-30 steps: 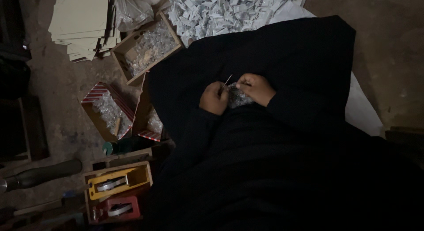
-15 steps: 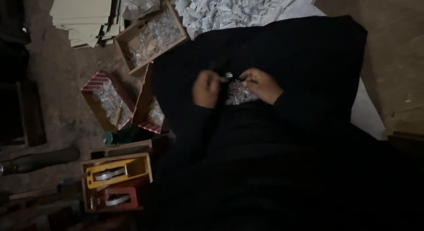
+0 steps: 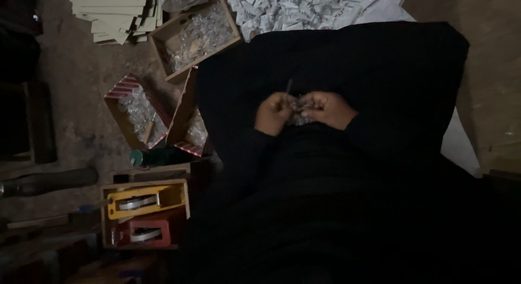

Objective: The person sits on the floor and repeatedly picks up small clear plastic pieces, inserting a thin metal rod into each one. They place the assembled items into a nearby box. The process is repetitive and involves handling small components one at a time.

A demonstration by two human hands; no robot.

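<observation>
Fingertips of both hands meet over a small clear crinkled packet (image 3: 297, 117), and I read it as pinched from either side: left hand (image 3: 275, 113) curled, right hand (image 3: 327, 109) curled, thumbs inward. Thin dark stick (image 3: 288, 86) rises just above the packet; I cannot tell which hand grips it. Packet sits on the black cloth (image 3: 347, 61) over the lap. Left of the packet, well apart: striped box (image 3: 124, 88), then cardboard tray (image 3: 163, 37). Beyond it, white paper pile (image 3: 304, 7).
</observation>
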